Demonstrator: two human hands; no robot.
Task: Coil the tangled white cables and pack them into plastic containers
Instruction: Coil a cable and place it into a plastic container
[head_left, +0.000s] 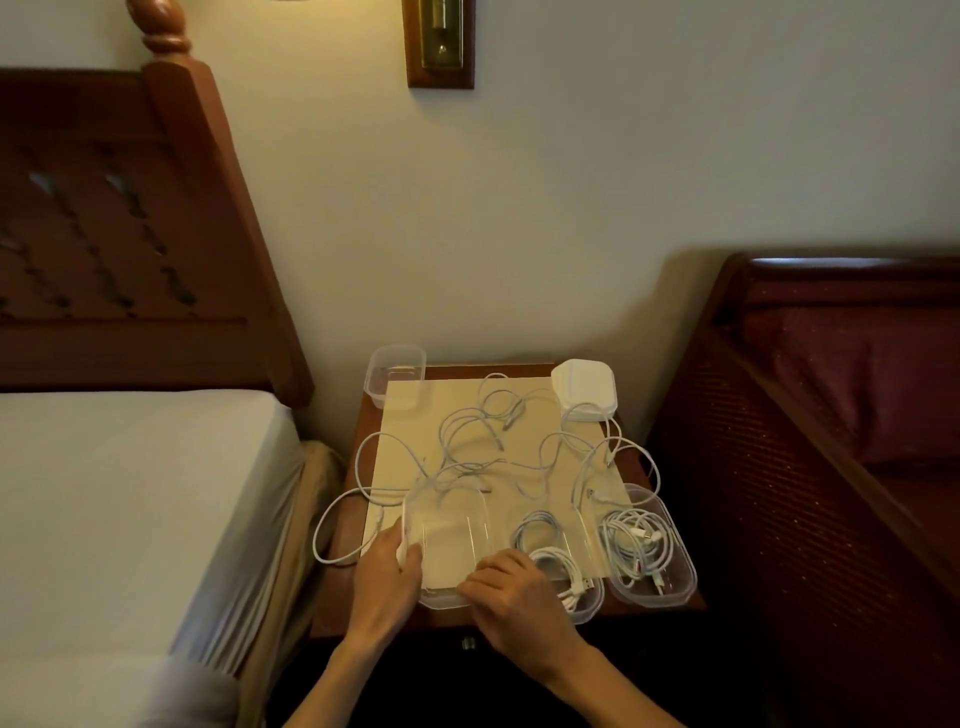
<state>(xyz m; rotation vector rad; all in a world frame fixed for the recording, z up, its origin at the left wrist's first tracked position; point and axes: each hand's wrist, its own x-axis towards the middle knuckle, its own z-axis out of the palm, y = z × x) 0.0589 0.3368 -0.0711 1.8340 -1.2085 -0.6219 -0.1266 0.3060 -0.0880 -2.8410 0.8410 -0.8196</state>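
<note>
Left hand (388, 564): fingers curled on the left wall of an empty clear rectangular plastic container (451, 545).
Right hand (511, 587): fingers curled over that container's near-right rim.
Tangled white cables (483, 447): loose on the cream mat (415, 410), beyond the fingertips.
Coiled cables: two filled clear tubs (652, 551) right of the right fingers.

Wooden headboard (119, 228) and white mattress (130, 493) left, brass wall lamp (440, 41), dark red sofa (831, 415) right.

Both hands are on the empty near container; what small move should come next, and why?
Probably set the empty container down flat, then reach the right hand to the loose cables: two containers already hold coils, this one holds none.
</note>
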